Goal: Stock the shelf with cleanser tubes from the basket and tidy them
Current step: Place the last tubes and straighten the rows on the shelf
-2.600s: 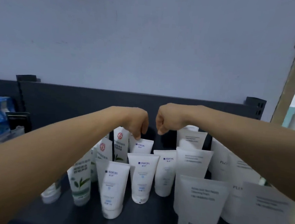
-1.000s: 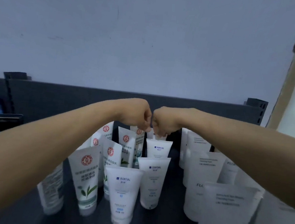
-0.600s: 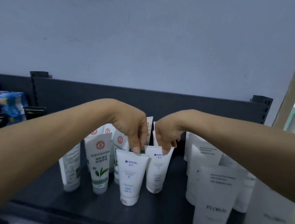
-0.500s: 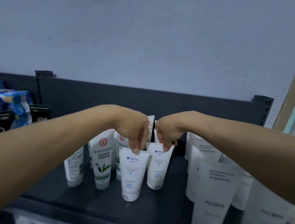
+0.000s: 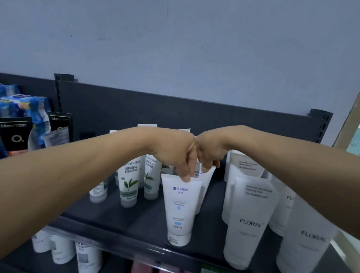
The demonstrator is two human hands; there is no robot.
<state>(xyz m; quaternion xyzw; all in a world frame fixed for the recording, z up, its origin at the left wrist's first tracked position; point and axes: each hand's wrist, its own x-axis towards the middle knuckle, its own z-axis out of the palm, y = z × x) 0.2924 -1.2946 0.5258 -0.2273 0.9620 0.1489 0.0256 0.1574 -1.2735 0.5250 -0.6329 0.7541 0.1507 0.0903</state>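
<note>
Nearest, at the lower centre of the frame, a white MANTING cleanser tube [image 5: 179, 209] stands cap-down near the front edge of the dark shelf [image 5: 140, 223], FLORAL tubes [image 5: 247, 223] just right of it. The left hand [image 5: 176, 155] pinches this tube's top crimp between its fingertips. Just behind, the right hand [image 5: 209, 151], touching the left, grips the top of a second MANTING tube [image 5: 203, 181], with green-leaf tubes [image 5: 129, 182] left of centre.

Dark shelf [image 5: 138, 221] bears upright cleanser tubes [image 5: 247, 223] (caps down).
</note>
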